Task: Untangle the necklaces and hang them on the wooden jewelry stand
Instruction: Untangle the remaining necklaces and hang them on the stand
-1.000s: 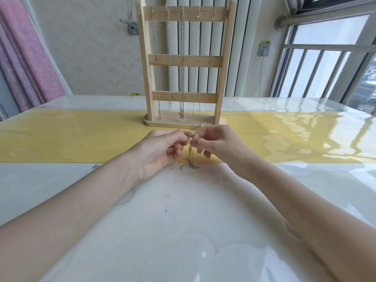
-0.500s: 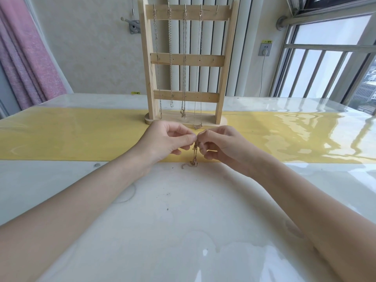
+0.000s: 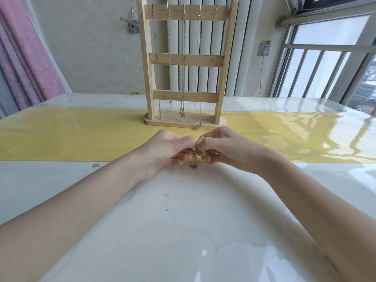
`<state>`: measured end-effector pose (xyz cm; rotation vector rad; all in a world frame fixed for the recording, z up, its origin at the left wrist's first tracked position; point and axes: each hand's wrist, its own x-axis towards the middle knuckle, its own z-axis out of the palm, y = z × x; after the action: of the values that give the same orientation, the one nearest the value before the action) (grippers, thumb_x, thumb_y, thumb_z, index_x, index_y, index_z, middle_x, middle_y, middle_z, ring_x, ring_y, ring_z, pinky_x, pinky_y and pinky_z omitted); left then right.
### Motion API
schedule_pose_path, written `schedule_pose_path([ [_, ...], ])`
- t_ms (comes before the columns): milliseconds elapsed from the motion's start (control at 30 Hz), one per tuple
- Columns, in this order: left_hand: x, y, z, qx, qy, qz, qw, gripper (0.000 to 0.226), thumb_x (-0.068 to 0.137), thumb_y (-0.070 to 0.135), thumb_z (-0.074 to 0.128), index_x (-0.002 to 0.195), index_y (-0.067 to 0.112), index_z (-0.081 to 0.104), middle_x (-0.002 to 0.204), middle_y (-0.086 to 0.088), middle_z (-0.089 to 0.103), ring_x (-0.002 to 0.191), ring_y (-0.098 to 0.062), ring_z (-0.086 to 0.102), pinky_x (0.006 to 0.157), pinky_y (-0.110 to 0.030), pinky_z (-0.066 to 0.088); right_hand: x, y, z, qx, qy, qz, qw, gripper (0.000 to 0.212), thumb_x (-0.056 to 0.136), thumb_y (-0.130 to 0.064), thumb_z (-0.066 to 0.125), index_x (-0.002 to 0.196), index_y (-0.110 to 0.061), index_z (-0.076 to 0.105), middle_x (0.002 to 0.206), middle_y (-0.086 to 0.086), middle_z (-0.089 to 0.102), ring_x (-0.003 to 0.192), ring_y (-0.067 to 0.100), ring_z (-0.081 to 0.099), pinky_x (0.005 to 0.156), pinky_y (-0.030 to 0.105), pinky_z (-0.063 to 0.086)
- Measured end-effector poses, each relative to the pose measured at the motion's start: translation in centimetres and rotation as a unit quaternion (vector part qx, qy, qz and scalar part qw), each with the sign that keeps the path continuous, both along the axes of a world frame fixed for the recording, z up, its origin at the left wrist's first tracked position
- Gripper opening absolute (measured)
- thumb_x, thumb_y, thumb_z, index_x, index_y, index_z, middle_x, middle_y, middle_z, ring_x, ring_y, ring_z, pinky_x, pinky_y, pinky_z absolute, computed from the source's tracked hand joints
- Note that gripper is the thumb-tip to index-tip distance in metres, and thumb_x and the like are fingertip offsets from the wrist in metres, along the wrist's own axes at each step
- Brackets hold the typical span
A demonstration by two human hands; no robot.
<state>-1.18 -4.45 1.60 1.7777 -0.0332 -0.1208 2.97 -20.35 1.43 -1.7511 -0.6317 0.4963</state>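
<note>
Necklace [image 3: 193, 162], tangled: pinched between left hand [image 3: 168, 149] and right hand [image 3: 219, 147], its loose end trailing on the table [image 3: 183, 220] beneath them. Fingers have closed tighter together than a second ago; untangling continues, probably near done. Wooden jewelry stand [image 3: 186, 64] beyond both hands holds four chains, one hook free.

small yellow sticker [image 3: 266, 41] above wall socket [image 3: 264, 49], another sticker [image 3: 134, 93] at table edge, lettering illegible

Pale bare-wood jewelry stand [image 3: 185, 64], thin metal necklaces [image 3: 183, 58], glossy table [image 3: 183, 220]
</note>
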Motion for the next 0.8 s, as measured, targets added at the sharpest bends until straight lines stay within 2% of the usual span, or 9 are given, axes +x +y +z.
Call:
schedule_pose_path([
  [67,0.2,0.4,0.2,-0.013,-0.031,0.026,0.999,0.027,0.090,0.009,0.054,0.063,0.012,0.055,0.055,0.005,0.053,0.048,-0.005,0.045,0.046,-0.013,0.040,0.0,-0.1,0.1,0.009,0.016,0.003,1.000,0.029,0.090,-0.001,0.050,0.061,-0.007,0.050,0.063,0.004,0.047,0.056,0.012,0.043,0.057,0.020,0.038],
  [133,0.4,0.7,0.4,-0.067,-0.045,0.052,0.995,0.025,0.090,0.008,0.053,0.066,0.011,0.054,0.054,0.005,0.053,0.049,-0.005,0.045,0.046,-0.013,0.042,0.1,-0.1,0.3,0.037,0.039,-0.011,0.999,0.031,0.089,-0.002,0.048,0.060,-0.011,0.047,0.062,0.001,0.048,0.055,0.012,0.042,0.058,0.020,0.038],
  [333,0.1,0.0,0.3,-0.101,-0.058,0.007,0.993,0.026,0.092,0.005,0.049,0.068,0.010,0.056,0.064,0.002,0.062,0.057,-0.006,0.057,0.053,-0.015,0.048,0.2,-0.1,0.1,0.093,0.067,-0.049,0.992,0.028,0.089,0.000,0.048,0.062,-0.009,0.046,0.063,0.005,0.047,0.055,0.014,0.041,0.058,0.022,0.037],
  [467,0.3,-0.3,0.0,-0.157,-0.082,0.086,0.980,0.025,0.090,0.001,0.052,0.066,0.009,0.054,0.059,0.003,0.061,0.054,-0.004,0.054,0.052,-0.014,0.048,0.4,0.4,-0.4,0.150,0.091,-0.076,0.982,0.021,0.084,0.001,0.053,0.067,-0.009,0.048,0.068,0.008,0.050,0.058,0.014,0.043,0.056,0.020,0.041],
  [600,0.6,-0.7,-0.3,-0.139,-0.112,0.144,0.973,0.025,0.085,-0.003,0.057,0.067,0.012,0.049,0.060,0.001,0.055,0.048,-0.003,0.047,0.050,-0.012,0.044,0.1,1.6,-1.2,0.161,0.085,-0.099,0.978,0.028,0.090,0.003,0.048,0.064,-0.007,0.051,0.069,0.010,0.052,0.056,0.009,0.049,0.057,0.017,0.043],
  [700,0.6,-0.5,-0.7,-0.125,-0.079,0.117,0.982,0.024,0.084,-0.005,0.058,0.075,0.015,0.047,0.064,0.002,0.052,0.049,-0.004,0.046,0.049,-0.014,0.043,0.1,1.8,-1.2,0.222,0.092,-0.133,0.962,0.038,0.088,0.006,0.048,0.055,-0.011,0.053,0.070,0.009,0.051,0.053,0.009,0.045,0.055,0.016,0.041],
  [800,0.5,-0.3,-1.1,-0.087,-0.059,0.098,0.990,0.022,0.083,-0.006,0.056,0.075,0.014,0.054,0.054,0.008,0.050,0.047,-0.005,0.042,0.048,-0.014,0.042,0.4,1.3,-1.1,0.247,0.088,-0.154,0.953,0.033,0.087,0.007,0.048,0.061,-0.013,0.045,0.072,0.010,0.047,0.052,0.009,0.046,0.054,0.016,0.040],
])
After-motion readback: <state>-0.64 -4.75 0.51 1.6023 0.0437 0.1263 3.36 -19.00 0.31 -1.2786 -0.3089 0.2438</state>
